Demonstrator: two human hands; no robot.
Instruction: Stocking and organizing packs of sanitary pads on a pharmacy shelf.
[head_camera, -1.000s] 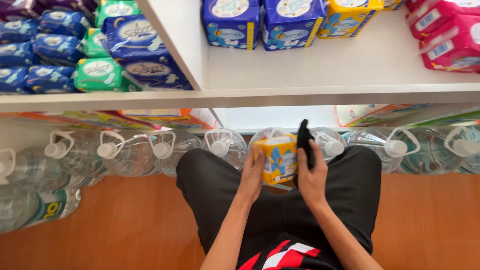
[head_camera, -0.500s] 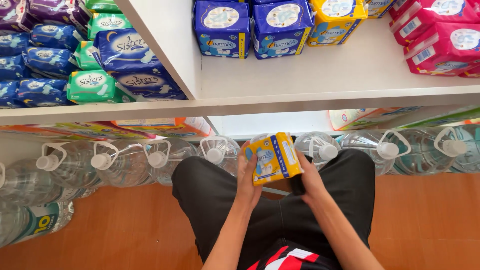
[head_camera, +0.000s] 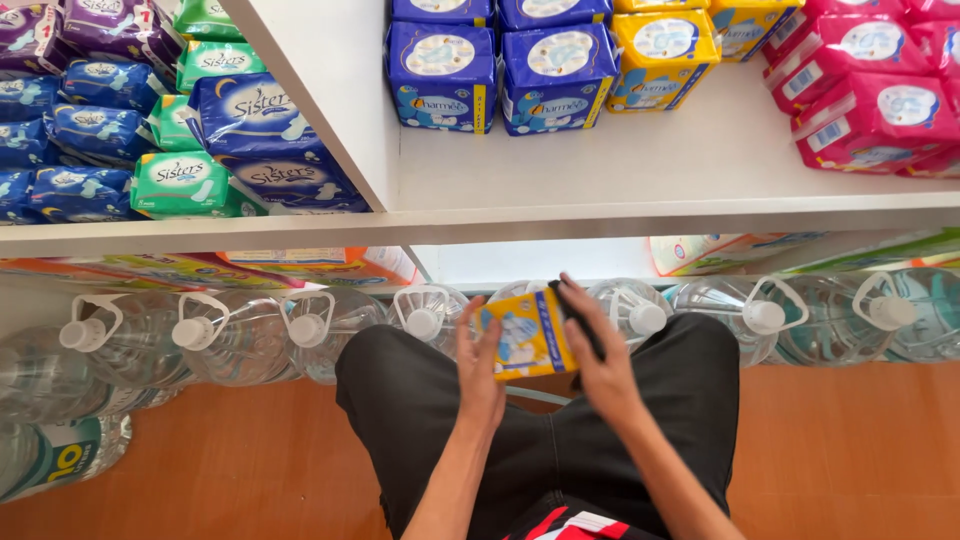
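Between left hand (head_camera: 482, 372) and right hand (head_camera: 597, 360): yellow pack (head_camera: 525, 335), grip flanking.

Retail shop, stocked aisle. White shelf (head_camera: 650, 200) with vertical divider (head_camera: 320, 100), loaded with many identical soft packs sorted by colour: blue packs (head_camera: 500, 70), yellow packs (head_camera: 665, 45), pink packs (head_camera: 880, 110) right of divider; purple, blue and green packs (head_camera: 180, 185) stacked left of divider. More flat packs on lower shelf beneath. Row of large clear water jugs (head_camera: 240, 335) with white caps and handles lined up on orange wooden floor (head_camera: 240, 460). Repeated stock, faced outward, grouped by kind.
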